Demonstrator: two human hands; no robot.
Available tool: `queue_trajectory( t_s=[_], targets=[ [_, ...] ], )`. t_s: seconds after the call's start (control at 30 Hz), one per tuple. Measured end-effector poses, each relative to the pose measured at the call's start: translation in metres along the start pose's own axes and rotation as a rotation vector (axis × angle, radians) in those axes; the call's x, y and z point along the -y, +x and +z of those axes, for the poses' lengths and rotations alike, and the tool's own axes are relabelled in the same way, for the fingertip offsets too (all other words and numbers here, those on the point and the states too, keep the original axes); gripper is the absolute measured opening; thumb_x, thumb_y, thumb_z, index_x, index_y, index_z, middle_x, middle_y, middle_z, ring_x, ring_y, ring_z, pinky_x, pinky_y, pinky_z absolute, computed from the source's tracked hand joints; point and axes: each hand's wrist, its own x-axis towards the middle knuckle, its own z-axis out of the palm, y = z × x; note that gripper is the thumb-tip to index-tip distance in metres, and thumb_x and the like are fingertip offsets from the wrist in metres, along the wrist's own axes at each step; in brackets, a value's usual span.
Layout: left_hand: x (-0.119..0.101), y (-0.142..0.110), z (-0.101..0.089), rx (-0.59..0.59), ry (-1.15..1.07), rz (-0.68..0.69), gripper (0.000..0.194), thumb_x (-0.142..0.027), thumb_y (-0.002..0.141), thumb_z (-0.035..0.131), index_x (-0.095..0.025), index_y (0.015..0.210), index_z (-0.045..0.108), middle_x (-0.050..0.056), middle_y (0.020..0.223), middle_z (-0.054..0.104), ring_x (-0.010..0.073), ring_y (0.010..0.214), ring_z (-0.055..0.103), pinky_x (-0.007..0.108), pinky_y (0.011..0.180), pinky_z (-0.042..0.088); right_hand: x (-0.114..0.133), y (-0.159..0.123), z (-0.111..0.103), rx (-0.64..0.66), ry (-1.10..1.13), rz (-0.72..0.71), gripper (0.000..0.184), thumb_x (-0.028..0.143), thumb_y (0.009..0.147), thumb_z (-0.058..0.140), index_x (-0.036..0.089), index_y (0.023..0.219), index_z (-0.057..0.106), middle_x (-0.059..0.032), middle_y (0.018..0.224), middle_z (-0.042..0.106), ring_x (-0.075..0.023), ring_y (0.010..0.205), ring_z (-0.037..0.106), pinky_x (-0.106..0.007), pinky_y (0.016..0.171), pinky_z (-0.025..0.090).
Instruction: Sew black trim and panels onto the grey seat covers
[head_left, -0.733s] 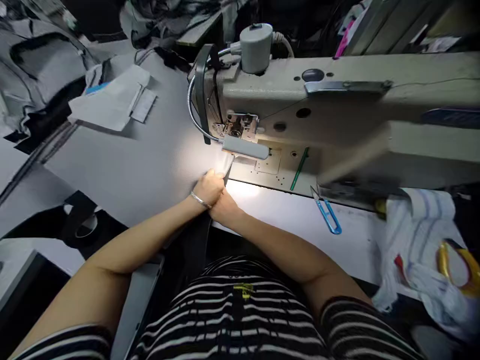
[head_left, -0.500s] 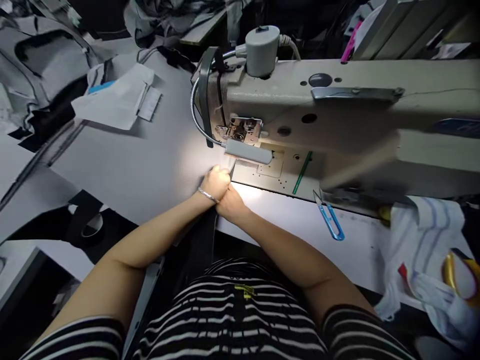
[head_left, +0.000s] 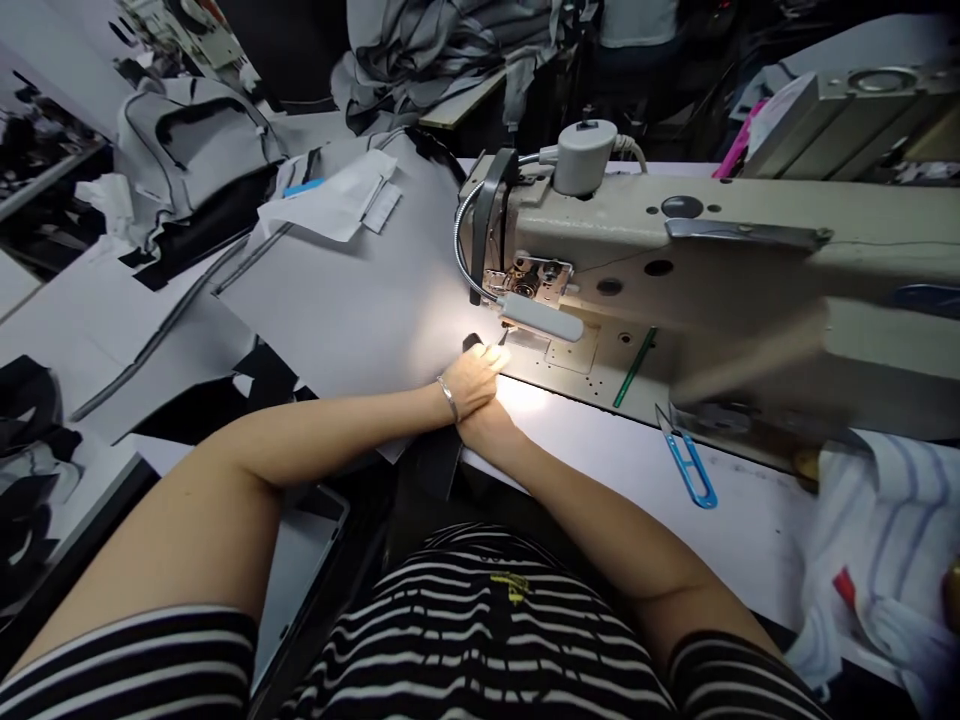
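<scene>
Here at the centre of the frame, the two hands are together: the left hand (head_left: pixel 471 382), a silver bangle (head_left: pixel 448 398) on its wrist, lies over the right hand (head_left: pixel 487 425). They're bunched at the right edge of a broad, pale grey fabric panel (head_left: pixel 352 310), fingers curled in close, though I cannot tell whether they're clamped on its edge. That panel spreads from the centre towards the upper left, with a white flat piece (head_left: pixel 330 205) lying on it.

Just above the fingertips, an oblong pale grey lamp (head_left: pixel 541 318) on a curved metal neck throws a bright patch of light. Behind it stands the big cream metal sewing machine (head_left: pixel 615 230), its arm running off the right of the frame. On the machine's bed, right of centre, there's a slim green stick (head_left: pixel 635 367), slanting; below it, blue-handled metal snips (head_left: pixel 688 460) point their blades up and left, the handles over the white desk (head_left: pixel 600 440). And at lower right, a white cloth with blue stripes (head_left: pixel 900 530) sits crumpled, a small red patch (head_left: pixel 844 586) showing against it.
</scene>
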Motion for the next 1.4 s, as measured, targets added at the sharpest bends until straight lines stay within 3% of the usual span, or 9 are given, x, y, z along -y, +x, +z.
queue_trajectory(
  t_s=[0.17, 0.3, 0.47, 0.57, 0.8, 0.93, 1.03, 1.17, 1.4],
  targets=[
    [0.003, -0.01, 0.0, 0.157, 0.031, 0.018, 0.028, -0.009, 0.087, 0.039, -0.007, 0.086, 0.067, 0.019, 0.113, 0.055, 0.0276, 0.095, 0.052, 0.035, 0.062, 0.043, 0.026, -0.008, -0.026, 0.217, -0.065, -0.015, 0.033, 0.008, 0.084, 0.043, 0.006, 0.105, 0.068, -0.0185, 0.106, 0.067, -0.0299, 0.099, 0.062, -0.048, 0.09, 0.048],
    [0.012, -0.005, -0.002, 0.188, -0.077, -0.124, 0.026, -0.005, 0.086, 0.039, -0.007, 0.088, 0.065, 0.016, 0.101, 0.06, 0.023, 0.088, 0.054, 0.028, 0.053, 0.039, 0.03, -0.004, -0.039, 0.21, -0.06, 0.032, 0.033, 0.015, 0.087, 0.044, 0.004, 0.11, 0.065, -0.0226, 0.115, 0.062, -0.035, 0.111, 0.055, -0.059, 0.097, 0.039],
    [0.014, -0.011, 0.007, 0.059, -0.045, -0.147, 0.027, -0.011, 0.089, 0.035, -0.01, 0.091, 0.062, 0.016, 0.105, 0.06, 0.0225, 0.086, 0.053, 0.028, 0.052, 0.038, 0.032, -0.003, -0.038, 0.212, -0.037, 0.044, 0.034, 0.018, 0.09, 0.042, 0.003, 0.109, 0.066, -0.0244, 0.115, 0.061, -0.034, 0.107, 0.056, -0.061, 0.098, 0.036],
    [0.012, -0.015, 0.013, -0.02, 0.056, -0.076, 0.029, -0.013, 0.09, 0.032, -0.009, 0.097, 0.061, 0.018, 0.107, 0.058, 0.0243, 0.087, 0.053, 0.033, 0.059, 0.042, 0.033, -0.004, -0.036, 0.2, -0.053, 0.025, 0.034, 0.018, 0.09, 0.041, 0.004, 0.11, 0.065, -0.023, 0.113, 0.062, -0.034, 0.105, 0.057, -0.061, 0.095, 0.037],
    [0.01, -0.006, 0.022, 0.105, 0.172, 0.206, 0.024, -0.004, 0.077, 0.043, -0.017, 0.074, 0.063, 0.013, 0.105, 0.058, 0.0293, 0.113, 0.046, 0.046, 0.095, 0.04, 0.035, -0.005, -0.029, 0.207, -0.069, 0.017, 0.035, 0.014, 0.089, 0.04, 0.004, 0.116, 0.061, -0.0218, 0.116, 0.061, -0.0329, 0.104, 0.058, -0.055, 0.086, 0.046],
    [0.008, -0.001, 0.01, 0.243, 0.197, 0.294, 0.027, -0.006, 0.078, 0.04, -0.014, 0.066, 0.062, 0.016, 0.087, 0.06, 0.0291, 0.095, 0.053, 0.043, 0.079, 0.047, 0.035, -0.007, -0.029, 0.204, -0.047, 0.019, 0.036, 0.015, 0.09, 0.038, 0.003, 0.117, 0.059, -0.0231, 0.116, 0.06, -0.0335, 0.106, 0.057, -0.057, 0.09, 0.044],
    [0.008, -0.001, 0.0, 0.249, 0.206, 0.238, 0.034, -0.003, 0.082, 0.033, -0.011, 0.072, 0.065, 0.017, 0.088, 0.061, 0.0273, 0.089, 0.054, 0.037, 0.067, 0.046, 0.033, -0.008, -0.03, 0.191, -0.016, 0.018, 0.034, 0.015, 0.09, 0.039, 0.005, 0.114, 0.061, -0.0213, 0.112, 0.063, -0.0332, 0.105, 0.057, -0.06, 0.094, 0.04],
    [0.01, 0.001, -0.006, 0.182, 0.002, 0.087, 0.026, -0.006, 0.082, 0.041, -0.01, 0.072, 0.065, 0.017, 0.088, 0.061, 0.0273, 0.096, 0.053, 0.032, 0.063, 0.044, 0.033, -0.009, -0.03, 0.162, 0.005, 0.025, 0.032, 0.016, 0.09, 0.041, 0.007, 0.11, 0.064, -0.0196, 0.112, 0.063, -0.0345, 0.108, 0.055, -0.066, 0.101, 0.032],
    [-0.003, 0.008, -0.009, 0.175, 0.054, 0.018, 0.04, -0.003, 0.085, 0.025, -0.008, 0.087, 0.065, 0.019, 0.091, 0.059, 0.0273, 0.092, 0.053, 0.036, 0.063, 0.045, 0.037, -0.007, -0.015, 0.187, 0.053, 0.039, 0.036, 0.014, 0.089, 0.042, 0.011, 0.12, 0.059, -0.0166, 0.12, 0.061, -0.0311, 0.114, 0.053, -0.058, 0.103, 0.035]
  ],
)
